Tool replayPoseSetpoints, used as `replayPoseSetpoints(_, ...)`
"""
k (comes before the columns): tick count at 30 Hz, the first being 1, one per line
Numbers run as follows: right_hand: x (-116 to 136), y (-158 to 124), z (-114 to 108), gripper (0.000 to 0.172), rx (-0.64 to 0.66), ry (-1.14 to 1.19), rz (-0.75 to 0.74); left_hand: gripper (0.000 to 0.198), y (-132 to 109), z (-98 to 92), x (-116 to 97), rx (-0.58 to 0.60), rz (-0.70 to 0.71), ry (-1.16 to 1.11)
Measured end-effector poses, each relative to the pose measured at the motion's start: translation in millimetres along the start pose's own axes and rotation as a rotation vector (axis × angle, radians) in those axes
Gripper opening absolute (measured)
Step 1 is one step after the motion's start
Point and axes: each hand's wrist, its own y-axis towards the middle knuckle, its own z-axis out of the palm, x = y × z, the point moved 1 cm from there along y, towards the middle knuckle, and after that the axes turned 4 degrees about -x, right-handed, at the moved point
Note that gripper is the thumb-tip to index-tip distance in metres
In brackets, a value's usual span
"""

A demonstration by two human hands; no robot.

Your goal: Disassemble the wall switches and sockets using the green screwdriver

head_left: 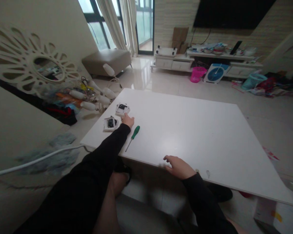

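Observation:
My left hand (128, 120) reaches across the white table (185, 126), fingertips at the near edge of a small stack of white square plates with dark centres (122, 109). Its thumb is spread away from the fingers, and no object shows in its grasp. A second stack of similar white plates (109, 123) lies just left of it. To the right of my left wrist rests a screwdriver (133, 137) with a green handle, its shaft towards me. My right hand (179, 166) is at the table's near edge, fingers loosely bent and apart, holding nothing.
Left of the table stands a lamp with several white shades (104, 99), near a mirror with a petal-shaped frame (17, 61). A white cable (39, 159) runs to the table's left corner. Beyond are a bench (107, 60), a pink basket (196, 75) and a blue fan (215, 73).

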Motion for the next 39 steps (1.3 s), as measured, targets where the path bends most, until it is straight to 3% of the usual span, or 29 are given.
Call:
replayPoseSetpoints(4, -1.8, -3.9, -4.1, 0.043, -0.017, 0.008, 0.021, 0.054, 29.6, 0.5, 12.6, -0.019, -0.022, -0.04)
replayPoseSetpoints(10, -1.4, -6.4, -7.7, 0.04, -0.021, 0.013, 0.041, 0.051, 53.4, 10.3, 20.4, -0.032, 0.016, -0.049)
replayPoseSetpoints(15, -1.1, -7.7, -9.5, 0.04, -0.023, 0.015, 0.037, 0.051, 57.3, 15.0, 10.3, -0.008, 0.078, -0.017)
replayPoseSetpoints(19, 0.4, -8.2, -10.9, 0.042, -0.015, 0.025, 0.04, 0.048, 46.2, 20.5, -11.2, 0.044, 0.159, 0.029)
replayPoseSetpoints(25, 0.9, -7.6, -12.4, 0.043, -0.028, 0.024, 0.037, 0.048, 10.4, 30.1, -59.0, 0.186, 0.292, 0.132)
replayPoseSetpoints(30, -0.2, -9.6, -17.0, 0.044, -0.04, 0.022, 0.028, 0.047, -39.5, 38.8, -85.6, 0.293, 0.44, 0.202)
replayPoseSetpoints(34, -1.7, -12.7, -22.3, 0.045, -0.068, 0.023, 0.02, 0.043, -90.3, 41.7, -89.1, 0.365, 0.555, 0.248)
replayPoseSetpoints(39, -3.7, -17.9, -27.5, 0.044, -0.119, 0.032, 0.025, 0.043, -152.0, 32.3, -76.5, 0.453, 0.643, 0.303)
